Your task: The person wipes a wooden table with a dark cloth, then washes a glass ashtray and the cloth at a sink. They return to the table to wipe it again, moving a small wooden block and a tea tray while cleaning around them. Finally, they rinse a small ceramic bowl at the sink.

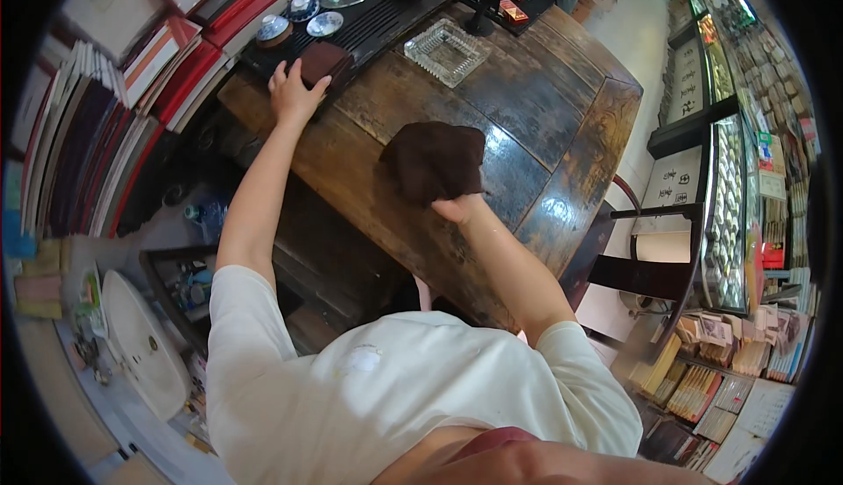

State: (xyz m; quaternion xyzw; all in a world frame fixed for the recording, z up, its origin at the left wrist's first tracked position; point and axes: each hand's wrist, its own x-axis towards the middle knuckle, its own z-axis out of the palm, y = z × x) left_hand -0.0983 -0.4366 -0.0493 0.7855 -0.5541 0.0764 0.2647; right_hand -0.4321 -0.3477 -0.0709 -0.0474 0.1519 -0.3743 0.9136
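In the head view, with the glass ashtray (447,51) as landmark, the left hand (297,92) is to its left, fingers spread against a dark brown block (323,61); whether it grips cannot be told. Nearer the person than the ashtray, the right hand (457,208) clasps a bunched brown cloth (435,160) above the bench (351,147), fingers mostly hidden.
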